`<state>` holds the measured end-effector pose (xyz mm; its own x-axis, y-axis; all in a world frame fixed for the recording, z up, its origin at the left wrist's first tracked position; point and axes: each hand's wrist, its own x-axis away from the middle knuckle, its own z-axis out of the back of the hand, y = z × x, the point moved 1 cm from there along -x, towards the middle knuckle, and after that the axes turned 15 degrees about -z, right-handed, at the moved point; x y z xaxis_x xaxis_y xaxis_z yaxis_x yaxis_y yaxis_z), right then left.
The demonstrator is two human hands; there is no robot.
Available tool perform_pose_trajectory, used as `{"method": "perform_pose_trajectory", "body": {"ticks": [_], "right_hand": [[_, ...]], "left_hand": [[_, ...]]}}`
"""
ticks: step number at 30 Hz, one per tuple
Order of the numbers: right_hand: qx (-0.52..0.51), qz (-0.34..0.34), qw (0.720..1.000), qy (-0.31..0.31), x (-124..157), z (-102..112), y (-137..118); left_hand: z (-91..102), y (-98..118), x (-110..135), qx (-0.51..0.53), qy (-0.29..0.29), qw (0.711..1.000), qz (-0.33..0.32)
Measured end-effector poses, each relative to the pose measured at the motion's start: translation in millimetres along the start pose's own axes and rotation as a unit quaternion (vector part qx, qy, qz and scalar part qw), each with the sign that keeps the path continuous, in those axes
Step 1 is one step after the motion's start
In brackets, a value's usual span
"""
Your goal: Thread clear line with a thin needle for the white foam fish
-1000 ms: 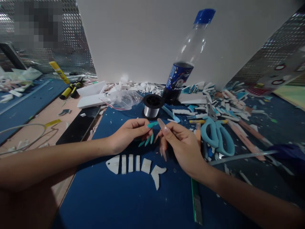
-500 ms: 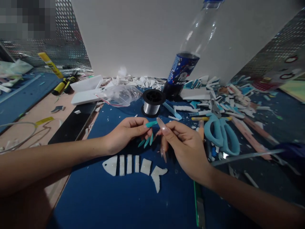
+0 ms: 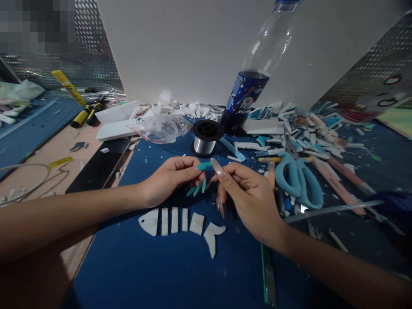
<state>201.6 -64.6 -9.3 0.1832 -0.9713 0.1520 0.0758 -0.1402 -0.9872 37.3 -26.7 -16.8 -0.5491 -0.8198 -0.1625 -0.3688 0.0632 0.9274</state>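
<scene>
From the head camera, both hands are up at the centre, just above a blue tabletop (image 3: 154, 274), and between them and the wearer lies a row of white, flat, foam-like pieces cut as a fish. There's the pointed head piece (image 3: 150, 223) with its small dark hole at the left end, narrow strips (image 3: 174, 220) standing apart in line, a broader block (image 3: 197, 223), and the forked tail piece (image 3: 212, 237) at the right. The row's long axis runs left to right, tipping slightly nearer towards the tail; the left hand (image 3: 175, 178) sits over its middle, the right hand (image 3: 247, 193) beyond the tail end. Now the grips: left thumb closed against its bent index finger, the other teal nails pointing down; right thumb pinched in too, its long pale nail reaching the left thumbnail's tip. Anything fine between those fingertips? Can't tell from this angle. Just past them stands a black-flanged spool of shiny silvery strand (image 3: 205, 146), with blue-handled metal scissors (image 3: 298, 178) beside the right hand.
</scene>
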Motion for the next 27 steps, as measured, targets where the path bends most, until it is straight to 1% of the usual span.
{"method": "perform_pose_trajectory", "body": {"ticks": [4, 13, 27], "right_hand": [[-0.002, 0.0, 1.0, 0.002, 0.9, 0.2, 0.6], [0.007, 0.007, 1.0, 0.007, 0.5, 0.8, 1.7], [0.01, -0.004, 1.0, 0.008, 0.6, 0.6, 0.5]], "left_hand": [[-0.8, 0.2, 0.6, -0.006, 0.011, 1.0, 0.003], [0.4, -0.5, -0.5, -0.005, 0.01, 1.0, 0.006], [-0.1, -1.1, -0.4, -0.032, 0.016, 0.999, 0.01]]}}
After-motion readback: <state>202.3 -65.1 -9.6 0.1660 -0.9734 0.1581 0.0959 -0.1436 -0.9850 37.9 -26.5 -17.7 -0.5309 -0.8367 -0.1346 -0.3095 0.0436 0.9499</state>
